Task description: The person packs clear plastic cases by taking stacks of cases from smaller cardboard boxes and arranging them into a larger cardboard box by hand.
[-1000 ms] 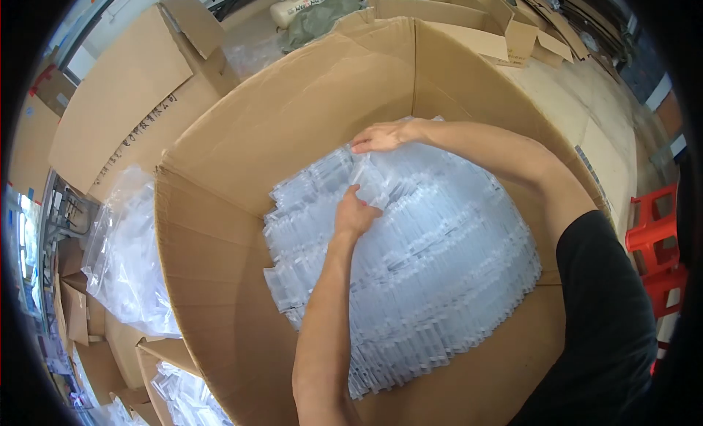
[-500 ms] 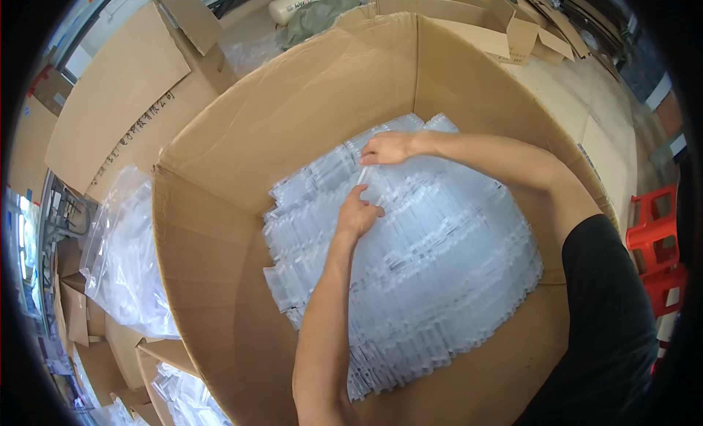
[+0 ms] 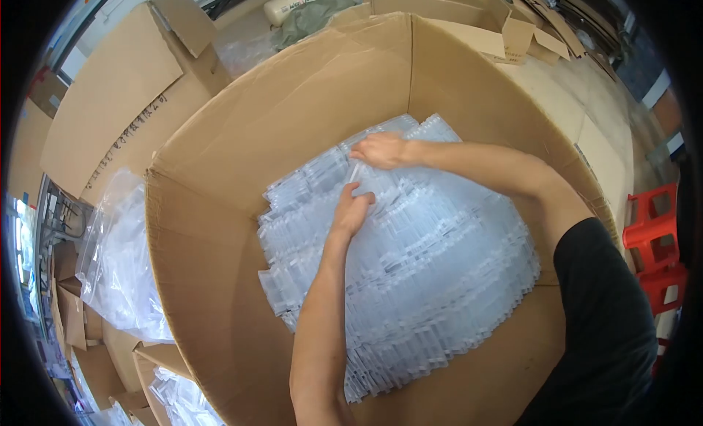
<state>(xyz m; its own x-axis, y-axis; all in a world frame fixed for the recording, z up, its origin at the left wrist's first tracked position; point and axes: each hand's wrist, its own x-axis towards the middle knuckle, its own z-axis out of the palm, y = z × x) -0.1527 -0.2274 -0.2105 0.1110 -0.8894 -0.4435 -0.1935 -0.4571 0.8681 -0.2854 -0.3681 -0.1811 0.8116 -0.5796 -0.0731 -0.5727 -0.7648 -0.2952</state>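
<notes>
Rows of thin clear plastic pieces lie packed and overlapping in a large cardboard box. Over the far left part of the rows, my right hand is closed on the upper end of one clear plastic piece; motion blurs its fingers a little. Just below it, my left hand has its index finger up against the lower end of that piece. The left thumb stands apart to the right, and the other fingers are curled.
The box's tall walls surround both forearms. A clear bag of plastic leans outside on the left, above a smaller box of clear pieces. Red stools stand at right. Folded cardboard and an air tank are behind.
My right hand has shifted slightly left, and the plastic piece between the hands has turned a little. My left hand stays close below it. The whole view has drifted slightly.
</notes>
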